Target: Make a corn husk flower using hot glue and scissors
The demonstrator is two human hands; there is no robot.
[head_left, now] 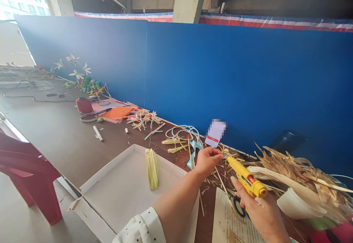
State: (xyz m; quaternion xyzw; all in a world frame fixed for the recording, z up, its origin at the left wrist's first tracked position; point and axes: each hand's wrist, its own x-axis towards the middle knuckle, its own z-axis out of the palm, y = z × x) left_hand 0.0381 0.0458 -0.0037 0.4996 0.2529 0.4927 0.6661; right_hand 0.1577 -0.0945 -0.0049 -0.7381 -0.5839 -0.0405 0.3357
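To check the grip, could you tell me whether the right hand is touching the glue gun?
Touching: the head view shows the right hand closed around the glue gun at its grip.

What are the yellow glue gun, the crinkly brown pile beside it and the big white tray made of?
The glue gun in the right hand looks like hard plastic: smooth, bright yellow, slightly shiny. The brown pile seems to be dried plant husks or leaves: thin, curled, papery strips. The white tray is probably cardboard or foam board: flat, matt, with folded-up edges.
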